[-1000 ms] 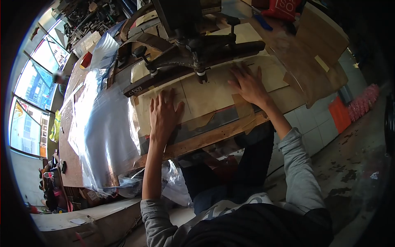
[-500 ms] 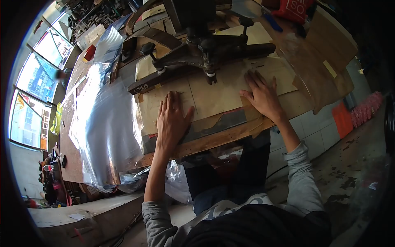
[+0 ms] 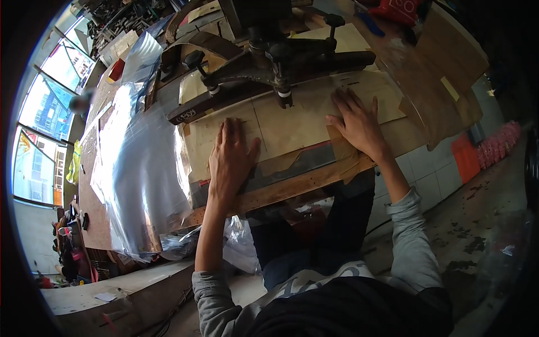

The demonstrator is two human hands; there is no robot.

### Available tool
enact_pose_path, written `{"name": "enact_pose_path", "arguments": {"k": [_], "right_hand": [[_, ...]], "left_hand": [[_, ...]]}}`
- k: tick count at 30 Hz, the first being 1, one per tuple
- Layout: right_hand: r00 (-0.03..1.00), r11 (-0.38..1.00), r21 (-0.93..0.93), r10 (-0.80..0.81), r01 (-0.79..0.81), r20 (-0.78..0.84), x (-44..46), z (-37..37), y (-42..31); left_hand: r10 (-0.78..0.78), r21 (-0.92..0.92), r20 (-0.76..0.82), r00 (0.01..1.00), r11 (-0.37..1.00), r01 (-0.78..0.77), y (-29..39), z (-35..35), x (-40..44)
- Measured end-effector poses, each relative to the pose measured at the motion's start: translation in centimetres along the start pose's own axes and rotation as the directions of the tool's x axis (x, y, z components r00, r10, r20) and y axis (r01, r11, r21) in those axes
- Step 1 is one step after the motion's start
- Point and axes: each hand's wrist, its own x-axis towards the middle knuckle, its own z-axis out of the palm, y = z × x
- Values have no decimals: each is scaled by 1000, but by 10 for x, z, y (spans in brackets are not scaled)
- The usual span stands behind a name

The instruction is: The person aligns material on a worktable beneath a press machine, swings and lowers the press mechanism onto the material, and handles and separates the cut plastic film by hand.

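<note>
My left hand lies flat on the left part of a pale board, fingers extended and pointing away from me. My right hand rests flat on the board's right part, its thumb spread to the left. Neither hand grips anything. Just beyond the fingertips, a dark metal bar crosses above the board, under a black machine head with knobbed arms. Brown tape hangs at the board's near edge, below my right hand.
Clear plastic sheets cover the bench's left side. A brown sheet lies at the right, near a red bag and a blue object. The bench's wooden front edge runs before my legs. A blurred person is far left.
The camera view has shifted a little. Both hands stay flat on the board, in nearly the same places beside the metal bar.
</note>
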Motion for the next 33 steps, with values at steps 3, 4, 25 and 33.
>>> {"name": "enact_pose_path", "arguments": {"k": [3,4,25,33], "right_hand": [[1000,1000,27,8,-8,-19,3,4,2],[1000,1000,26,13,-12,-19,4,4,2],[999,998,55,40,-41,25,-4,-4,4],[999,997,74,29,-31,16,-2,-1,5]], "left_hand": [[3,-8,-10,1000,1000,-3,-4,6,1],[3,-16,-15,1000,1000,-4,-5,6,2],[-32,55,-67,997,998,36,5,-1,-2],[32,32,-58,998,999,-30,-6,6,4]]}}
